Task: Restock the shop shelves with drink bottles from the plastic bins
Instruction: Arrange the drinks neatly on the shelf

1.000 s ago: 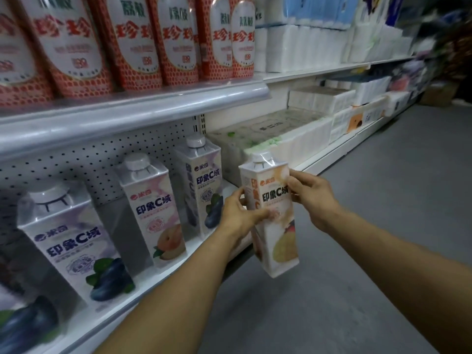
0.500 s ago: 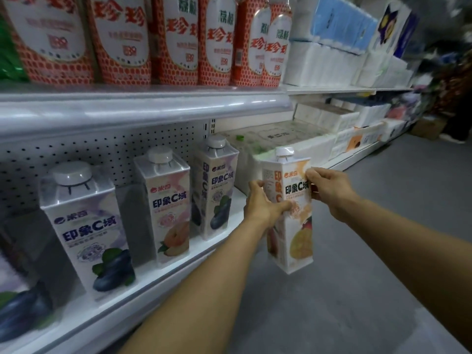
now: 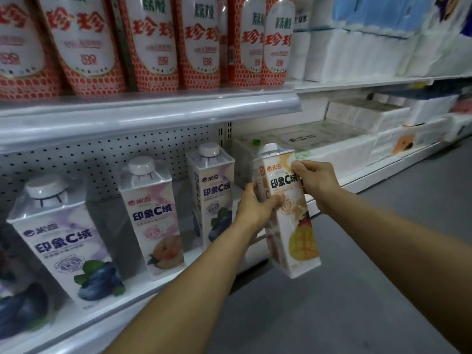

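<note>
The mango carton (image 3: pixel 293 218) is in the air between both hands, just in front of the right end of the lower shelf (image 3: pixel 107 312). It is tilted, with its white cap leaning toward the shelf and its base out over the grey floor (image 3: pixel 383 290).

The left hand (image 3: pixel 255 208) grips it from the left at mid-height. The thumb lies across the printed front and the fingers are curled round the side, out of sight behind the carton. The right hand (image 3: pixel 316 180) holds the top right corner, its fingers (image 3: pixel 298 167) bent and pinching the edge just under the sloped shoulder. Both hands are closed on the carton, and the lower half with the mango picture hangs free below them.

The lower shelf holds three upright cartons in a row, set apart from one another: a big blueberry carton (image 3: pixel 63 241) nearest the camera, a peach carton (image 3: pixel 155 221), then a far blueberry carton (image 3: pixel 212 198) just left of the left hand. A further blueberry print is cut off at the left edge.

The upper shelf (image 3: pixel 153 116) carries red pouches (image 3: pixel 153 47) packed side by side. To the right, both levels hold white tissue packs (image 3: pixel 357 54) — wrapped bundles stacked close together.
</note>
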Action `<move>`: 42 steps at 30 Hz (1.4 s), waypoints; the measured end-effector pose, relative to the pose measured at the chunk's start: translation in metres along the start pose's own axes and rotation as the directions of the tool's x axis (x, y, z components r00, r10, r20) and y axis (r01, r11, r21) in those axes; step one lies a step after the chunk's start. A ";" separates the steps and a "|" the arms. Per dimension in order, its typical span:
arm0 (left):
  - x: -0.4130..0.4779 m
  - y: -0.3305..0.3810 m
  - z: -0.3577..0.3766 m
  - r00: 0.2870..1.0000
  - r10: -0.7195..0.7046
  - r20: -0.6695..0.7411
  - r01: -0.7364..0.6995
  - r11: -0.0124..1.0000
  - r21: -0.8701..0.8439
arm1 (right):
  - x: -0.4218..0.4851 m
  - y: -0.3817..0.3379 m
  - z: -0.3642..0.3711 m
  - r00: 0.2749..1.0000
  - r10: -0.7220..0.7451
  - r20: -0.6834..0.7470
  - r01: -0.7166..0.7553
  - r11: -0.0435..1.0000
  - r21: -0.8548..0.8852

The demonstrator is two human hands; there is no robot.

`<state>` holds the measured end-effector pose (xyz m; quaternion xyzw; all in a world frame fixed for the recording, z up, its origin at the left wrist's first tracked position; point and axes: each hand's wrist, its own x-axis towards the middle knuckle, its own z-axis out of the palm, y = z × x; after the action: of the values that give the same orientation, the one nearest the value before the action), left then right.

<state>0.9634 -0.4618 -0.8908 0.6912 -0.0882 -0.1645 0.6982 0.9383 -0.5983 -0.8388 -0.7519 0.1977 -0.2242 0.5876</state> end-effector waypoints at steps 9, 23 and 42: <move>0.026 0.008 0.022 0.993 0.097 -0.070 -0.092 0.993 0.066 | 0.039 0.013 -0.002 0.998 -0.046 0.047 0.042 0.995 0.089; 0.065 0.010 0.018 0.976 0.065 -0.210 -0.036 0.990 0.139 | 0.083 0.035 0.024 0.985 -0.128 0.115 0.104 0.975 0.195; 0.081 -0.013 0.011 0.957 0.204 -0.206 -0.197 0.979 0.054 | 0.091 0.064 0.019 0.942 -0.247 0.227 0.166 0.931 0.324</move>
<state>1.0337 -0.5009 -0.9118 0.7034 -0.0863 -0.0175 0.7053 1.0219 -0.6489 -0.8954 -0.6938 0.0004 -0.2106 0.6887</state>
